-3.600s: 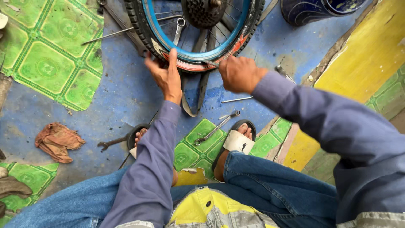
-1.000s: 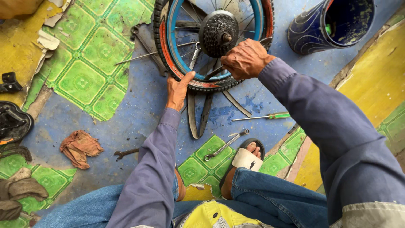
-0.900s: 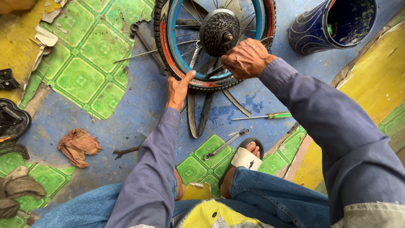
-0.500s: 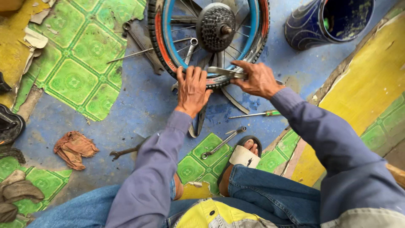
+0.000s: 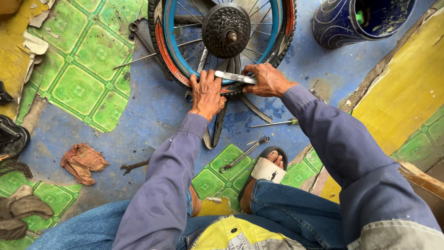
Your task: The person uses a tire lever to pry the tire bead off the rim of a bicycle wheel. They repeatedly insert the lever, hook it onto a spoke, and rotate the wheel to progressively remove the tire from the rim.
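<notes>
A bicycle wheel (image 5: 277, 32) with a blue rim, black tyre and a dark sprocket cluster (image 5: 226, 28) lies flat on the floor in front of me. My left hand (image 5: 206, 92) presses palm-down on the near edge of the tyre. My right hand (image 5: 266, 81) grips a flat metal lever (image 5: 233, 77) that lies across the rim at the tyre bead, its tip reaching my left fingers. Both arms wear purple-grey sleeves.
A spanner (image 5: 244, 153) and a screwdriver (image 5: 273, 123) lie near my sandalled foot (image 5: 267, 169). Another wrench (image 5: 135, 165) and a rust-coloured rag (image 5: 83, 161) rest to the left. A blue bucket (image 5: 360, 21) stands at the far right. Black rubber strips (image 5: 217, 127) lie under the wheel.
My right hand came off the top of the tyre and now holds the metal lever against the rim. My left hand stays on the near tyre edge. The view shifted slightly.
</notes>
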`<action>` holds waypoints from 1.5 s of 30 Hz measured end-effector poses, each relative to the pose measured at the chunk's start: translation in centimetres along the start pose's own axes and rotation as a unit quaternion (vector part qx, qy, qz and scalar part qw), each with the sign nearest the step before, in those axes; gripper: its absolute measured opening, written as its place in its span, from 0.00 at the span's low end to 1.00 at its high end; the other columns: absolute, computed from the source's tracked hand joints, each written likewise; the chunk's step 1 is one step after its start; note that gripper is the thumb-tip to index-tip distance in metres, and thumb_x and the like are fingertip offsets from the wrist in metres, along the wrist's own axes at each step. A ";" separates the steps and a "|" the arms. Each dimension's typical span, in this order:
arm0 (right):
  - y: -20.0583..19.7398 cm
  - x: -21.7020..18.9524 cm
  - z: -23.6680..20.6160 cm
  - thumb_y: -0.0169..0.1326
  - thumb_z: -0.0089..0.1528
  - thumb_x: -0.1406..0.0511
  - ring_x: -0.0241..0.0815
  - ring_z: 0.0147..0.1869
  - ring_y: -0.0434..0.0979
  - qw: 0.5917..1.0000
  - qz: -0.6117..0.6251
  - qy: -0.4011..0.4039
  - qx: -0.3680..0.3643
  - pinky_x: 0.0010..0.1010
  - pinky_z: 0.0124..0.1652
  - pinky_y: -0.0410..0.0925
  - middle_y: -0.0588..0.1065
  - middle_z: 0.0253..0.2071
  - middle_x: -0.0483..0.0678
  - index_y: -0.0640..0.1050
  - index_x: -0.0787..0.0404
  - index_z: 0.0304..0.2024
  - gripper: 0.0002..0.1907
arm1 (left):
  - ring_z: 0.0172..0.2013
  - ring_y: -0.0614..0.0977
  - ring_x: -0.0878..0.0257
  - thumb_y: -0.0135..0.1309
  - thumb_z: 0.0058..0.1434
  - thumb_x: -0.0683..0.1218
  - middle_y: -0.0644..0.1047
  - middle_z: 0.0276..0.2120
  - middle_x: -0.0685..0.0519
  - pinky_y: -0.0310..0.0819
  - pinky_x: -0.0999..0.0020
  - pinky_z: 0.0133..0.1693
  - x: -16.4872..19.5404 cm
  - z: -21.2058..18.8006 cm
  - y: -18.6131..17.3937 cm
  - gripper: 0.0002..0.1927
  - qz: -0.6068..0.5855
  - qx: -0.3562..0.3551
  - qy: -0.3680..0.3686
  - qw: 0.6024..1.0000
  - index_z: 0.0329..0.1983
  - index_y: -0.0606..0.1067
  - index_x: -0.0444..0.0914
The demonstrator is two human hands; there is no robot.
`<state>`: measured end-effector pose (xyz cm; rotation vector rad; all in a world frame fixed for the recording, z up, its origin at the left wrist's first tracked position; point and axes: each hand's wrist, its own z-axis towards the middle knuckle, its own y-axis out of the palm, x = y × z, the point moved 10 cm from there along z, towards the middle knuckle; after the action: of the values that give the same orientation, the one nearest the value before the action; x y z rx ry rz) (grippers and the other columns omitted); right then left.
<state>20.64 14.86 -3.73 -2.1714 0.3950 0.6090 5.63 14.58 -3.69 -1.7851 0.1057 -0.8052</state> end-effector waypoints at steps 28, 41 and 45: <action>1.4 -2.2 0.1 0.67 0.52 0.62 0.61 0.40 0.81 0.999 0.032 -0.012 -0.032 0.46 0.42 0.73 0.79 0.34 0.64 0.79 0.66 0.49 0.24 | 0.41 0.76 0.46 0.67 0.41 0.43 0.77 0.31 0.43 0.64 0.50 0.47 -0.1 0.9 3.9 0.17 -0.066 -0.103 0.026 0.992 0.33 0.75 0.36; 0.9 -2.6 -2.1 0.65 0.56 0.62 0.65 0.37 0.78 0.997 0.052 -0.012 0.064 0.51 0.37 0.69 0.78 0.30 0.61 0.72 0.61 0.55 0.27 | 0.50 0.72 0.48 0.60 0.59 0.39 0.71 0.43 0.45 0.63 0.49 0.58 2.3 -3.0 -1.0 0.13 0.044 0.113 0.068 0.990 0.45 0.71 0.37; -0.5 -4.6 -3.6 0.62 0.58 0.58 0.62 0.29 0.77 0.988 0.082 -0.059 0.118 0.52 0.29 0.68 0.77 0.27 0.57 0.70 0.61 0.54 0.26 | 0.58 0.71 0.48 0.60 0.63 0.42 0.71 0.51 0.47 0.60 0.49 0.66 2.1 -4.8 -0.6 0.17 0.002 0.135 0.062 0.989 0.54 0.72 0.36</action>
<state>18.11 12.62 1.07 -1.8800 0.5573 0.7383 4.34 9.99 -1.51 -1.4810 0.0776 -0.8838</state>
